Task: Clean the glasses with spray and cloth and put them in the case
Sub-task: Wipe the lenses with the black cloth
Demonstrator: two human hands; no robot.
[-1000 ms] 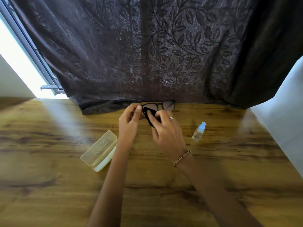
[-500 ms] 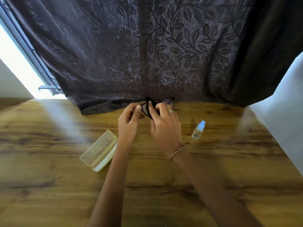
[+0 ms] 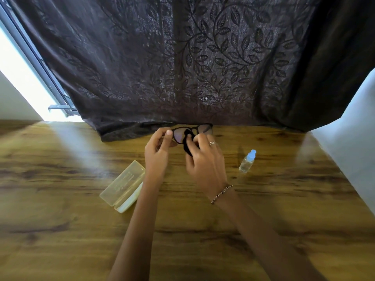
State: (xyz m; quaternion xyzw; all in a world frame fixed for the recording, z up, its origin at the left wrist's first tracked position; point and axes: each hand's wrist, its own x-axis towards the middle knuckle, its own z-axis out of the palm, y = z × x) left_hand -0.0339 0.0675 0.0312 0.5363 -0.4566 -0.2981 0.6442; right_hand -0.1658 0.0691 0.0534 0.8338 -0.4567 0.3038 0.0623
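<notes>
Head view, wooden table (image 3: 60,230), dark curtain (image 3: 182,57), glasses (image 3: 205,129)

Left hand (image 3: 157,157) gripping glasses (image 3: 204,129), right hand (image 3: 205,165) — cloth (image 3: 187,141)

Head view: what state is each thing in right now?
glasses: held in both hands, one lens under the cloth.
cloth: bunched, pinched against that lens.
left hand: pinches the frame's end.
right hand: fingers curled on the cloth.
case: lies on the table, untouched; shut or ajar unclear.
spray bottle: upright, cap on, untouched.
</notes>
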